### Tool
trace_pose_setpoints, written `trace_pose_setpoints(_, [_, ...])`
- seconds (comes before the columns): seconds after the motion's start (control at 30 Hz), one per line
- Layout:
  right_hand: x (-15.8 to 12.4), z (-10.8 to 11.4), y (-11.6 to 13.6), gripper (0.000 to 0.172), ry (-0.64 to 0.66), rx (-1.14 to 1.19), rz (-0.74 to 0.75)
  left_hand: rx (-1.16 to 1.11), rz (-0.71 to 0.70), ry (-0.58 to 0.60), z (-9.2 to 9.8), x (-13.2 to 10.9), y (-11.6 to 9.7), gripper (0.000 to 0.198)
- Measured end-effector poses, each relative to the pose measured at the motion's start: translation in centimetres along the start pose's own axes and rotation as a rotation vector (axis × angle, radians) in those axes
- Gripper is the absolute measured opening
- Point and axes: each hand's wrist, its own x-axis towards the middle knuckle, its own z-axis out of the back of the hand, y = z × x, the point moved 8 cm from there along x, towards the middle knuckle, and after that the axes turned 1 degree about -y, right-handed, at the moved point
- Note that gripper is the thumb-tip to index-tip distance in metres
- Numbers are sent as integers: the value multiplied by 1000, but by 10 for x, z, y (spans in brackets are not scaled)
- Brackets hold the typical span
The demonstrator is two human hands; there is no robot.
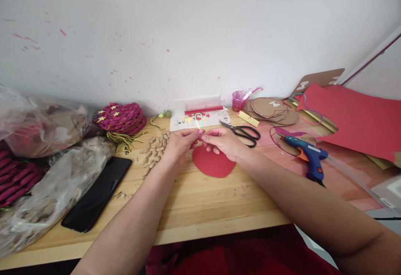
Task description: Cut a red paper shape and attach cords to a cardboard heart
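Observation:
My left hand and my right hand meet over the wooden table, fingertips pinched together. Between them they hold a thin pale green and yellow cord bent into a small upright loop. Just below the hands lies a red heart-shaped paper piece. A heap of peanut shells sits by my left hand.
Black scissors and a blue glue gun lie to the right, with cardboard discs, a pink cup and red paper sheets. A black phone, plastic bags and a magenta shell ornament are on the left.

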Motion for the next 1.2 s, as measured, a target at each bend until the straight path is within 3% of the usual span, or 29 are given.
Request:
trace_pose_setpoints(0.5, [0,-2,2,20,79,-1,9,-190,182,122,-8,-1,10,45])
trace_pose_setpoints(0.83, [-1,-1,2,21,59,8,2,-225,178,87,-8,-1,11,43])
trace_pose_setpoints(1.2, [1,2,-1,19,4,-76,44,-68,101,7,-5,-5,4,47])
